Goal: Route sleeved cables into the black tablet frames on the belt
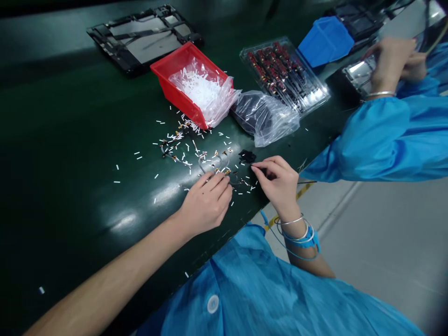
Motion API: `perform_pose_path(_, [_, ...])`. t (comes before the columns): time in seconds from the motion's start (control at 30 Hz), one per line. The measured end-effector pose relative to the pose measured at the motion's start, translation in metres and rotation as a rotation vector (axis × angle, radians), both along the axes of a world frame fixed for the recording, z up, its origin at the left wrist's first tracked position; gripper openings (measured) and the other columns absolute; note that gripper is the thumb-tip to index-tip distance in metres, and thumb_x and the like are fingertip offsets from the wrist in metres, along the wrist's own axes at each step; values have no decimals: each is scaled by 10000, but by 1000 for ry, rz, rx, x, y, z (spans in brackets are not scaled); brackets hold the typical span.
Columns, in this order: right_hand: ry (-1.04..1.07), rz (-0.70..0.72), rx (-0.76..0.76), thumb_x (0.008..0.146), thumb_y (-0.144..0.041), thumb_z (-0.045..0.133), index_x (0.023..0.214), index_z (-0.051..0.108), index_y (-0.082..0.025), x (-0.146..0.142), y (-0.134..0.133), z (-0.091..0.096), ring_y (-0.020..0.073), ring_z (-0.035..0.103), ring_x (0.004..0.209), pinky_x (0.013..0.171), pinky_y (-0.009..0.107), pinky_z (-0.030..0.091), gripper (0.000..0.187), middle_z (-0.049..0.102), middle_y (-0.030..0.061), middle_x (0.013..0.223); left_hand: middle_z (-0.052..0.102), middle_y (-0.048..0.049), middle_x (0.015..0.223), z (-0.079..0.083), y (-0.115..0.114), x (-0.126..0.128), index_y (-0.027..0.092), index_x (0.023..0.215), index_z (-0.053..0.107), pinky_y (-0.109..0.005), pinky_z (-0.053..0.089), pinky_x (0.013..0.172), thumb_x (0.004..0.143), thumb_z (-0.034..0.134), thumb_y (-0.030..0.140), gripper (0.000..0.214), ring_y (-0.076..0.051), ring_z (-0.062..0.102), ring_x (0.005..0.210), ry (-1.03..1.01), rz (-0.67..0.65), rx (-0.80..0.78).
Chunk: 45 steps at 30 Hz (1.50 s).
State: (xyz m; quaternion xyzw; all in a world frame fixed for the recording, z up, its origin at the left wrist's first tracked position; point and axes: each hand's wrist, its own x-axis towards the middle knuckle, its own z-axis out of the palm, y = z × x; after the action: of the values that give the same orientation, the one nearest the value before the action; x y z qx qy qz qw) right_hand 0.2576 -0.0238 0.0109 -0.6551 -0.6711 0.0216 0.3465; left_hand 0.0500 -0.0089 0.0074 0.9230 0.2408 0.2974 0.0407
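Observation:
My left hand [209, 200] rests low over the table with its fingers curled and pressed together. Its fingertips are at a few thin grey cables [220, 161] with small gold-coloured ends; what they hold, if anything, is hidden. My right hand [280, 179] makes a pinch with thumb and forefinger, and whatever is between the tips is too small to name. Just beyond that pinch lies a little pile of black pieces [247, 156]. Short white strips [178, 135] are scattered around the cables. More cables [166, 148] lie farther left.
A red bin [168, 88] holds a plastic bag of white strips [201, 86]. Beside it are a clear bag [268, 116], a clear tray of red-and-black parts [280, 70] and a blue bin [325, 42]. A device frame [143, 37] lies behind. At right, a co-worker's hands [394, 63] handle a device.

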Motion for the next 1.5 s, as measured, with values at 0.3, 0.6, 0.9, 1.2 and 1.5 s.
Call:
perform_pose_path(0.3, [-17,9,61,833,-179,616,809,712,-197,-5,-7,-5,146,606,690,571,285,490,100,647,38,780,713,-151,1028,-2,0,0,58,915,686,-422,503,901,877,481,140,225,-260,652,991,-42,-18,6])
perform_pose_path(0.6, [-66,267,-49,851,-184,598,778,690,-207,14,10,0,128,570,659,567,270,460,120,630,19,746,718,-146,993,0,0,1,69,847,682,-414,510,893,868,504,129,189,-256,658,974,-56,-15,-2])
perform_pose_path(0.9, [-14,185,-6,841,-164,604,774,653,-177,-2,3,-5,107,510,596,515,249,412,84,593,7,700,569,-180,1318,1,1,2,46,1166,600,-471,420,988,907,461,228,346,-306,519,1228,85,105,-94])
perform_pose_path(1.2, [52,231,29,820,-141,630,773,649,-185,-10,17,5,102,526,613,541,249,439,67,603,-3,716,648,-160,1195,0,3,0,33,1172,583,-453,399,1028,931,432,281,377,-284,566,1165,17,7,-122])
perform_pose_path(1.5, [72,286,-23,839,-151,615,778,645,-183,-27,6,3,128,587,690,595,262,491,75,626,18,733,716,-152,980,4,-4,-2,89,793,661,-416,496,869,814,436,109,228,-270,653,949,-83,32,-17])
